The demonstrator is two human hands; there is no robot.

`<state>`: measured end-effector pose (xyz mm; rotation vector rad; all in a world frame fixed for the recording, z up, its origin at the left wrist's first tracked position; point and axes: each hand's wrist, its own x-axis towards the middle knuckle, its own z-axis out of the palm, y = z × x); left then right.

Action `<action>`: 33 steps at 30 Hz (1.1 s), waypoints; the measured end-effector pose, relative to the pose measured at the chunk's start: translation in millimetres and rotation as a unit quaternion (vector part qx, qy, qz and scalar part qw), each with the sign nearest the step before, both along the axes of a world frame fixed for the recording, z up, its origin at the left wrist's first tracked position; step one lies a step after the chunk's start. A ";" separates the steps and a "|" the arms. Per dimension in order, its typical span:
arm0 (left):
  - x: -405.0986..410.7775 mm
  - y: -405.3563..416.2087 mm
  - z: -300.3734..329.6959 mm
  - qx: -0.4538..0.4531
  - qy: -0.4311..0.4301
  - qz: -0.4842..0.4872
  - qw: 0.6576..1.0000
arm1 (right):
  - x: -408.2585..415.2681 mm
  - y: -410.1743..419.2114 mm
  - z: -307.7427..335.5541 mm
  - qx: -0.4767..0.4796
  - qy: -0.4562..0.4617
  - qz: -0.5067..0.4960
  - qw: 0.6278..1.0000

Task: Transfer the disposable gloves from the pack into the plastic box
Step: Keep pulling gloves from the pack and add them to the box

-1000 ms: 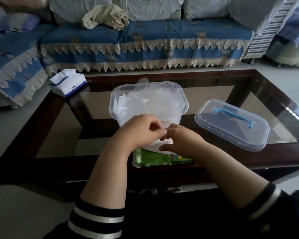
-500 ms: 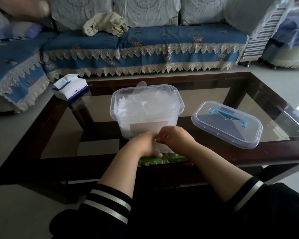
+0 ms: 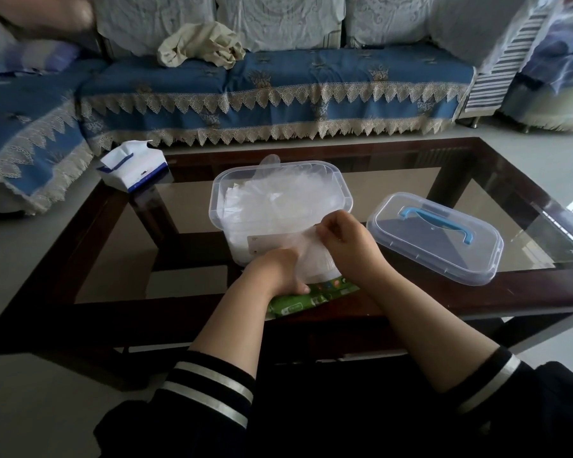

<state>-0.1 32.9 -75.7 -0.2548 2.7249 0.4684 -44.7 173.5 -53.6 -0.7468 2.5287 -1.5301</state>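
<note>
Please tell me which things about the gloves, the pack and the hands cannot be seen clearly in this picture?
Head view only:
- Green pack: mostly hidden under the left hand and the glove; print too small.
- Right hand fingertips: curled away.
- Glove count in plastic box: a translucent blur.

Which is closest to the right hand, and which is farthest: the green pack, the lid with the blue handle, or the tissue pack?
From the right hand, in the head view:
1. Green pack: just below the hand, at the table's near edge.
2. Lid with the blue handle: to the hand's right on the glass.
3. Tissue pack: far left corner, beyond the plastic box.
</note>
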 end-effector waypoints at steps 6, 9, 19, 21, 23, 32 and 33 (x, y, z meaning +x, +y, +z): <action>2.3 0.7 -3.7 0.036 0.030 -0.025 0.999 | -0.9 3.0 5.7 0.145 -0.069 0.039 0.986; 2.6 1.6 -5.8 0.046 0.041 -0.028 0.998 | -6.0 5.0 3.4 0.152 -0.083 0.048 0.984; 2.0 6.2 -8.2 0.023 0.016 -0.021 0.999 | -0.3 13.3 10.9 -0.168 -0.094 0.024 0.981; 1.7 6.3 -9.7 0.020 0.014 -0.013 1.000 | 0.8 13.7 12.8 -0.212 -0.103 0.018 0.972; 0.9 5.8 -11.4 0.009 0.010 -0.012 1.000 | -2.7 16.3 14.8 -0.238 -0.111 0.005 0.965; 19.6 13.0 37.9 0.343 0.166 0.070 0.922 | -13.2 33.2 17.5 -0.184 -0.040 0.032 0.982; 19.2 16.1 41.4 0.357 0.218 0.083 0.905 | -12.7 34.4 18.1 -0.193 -0.043 0.040 0.979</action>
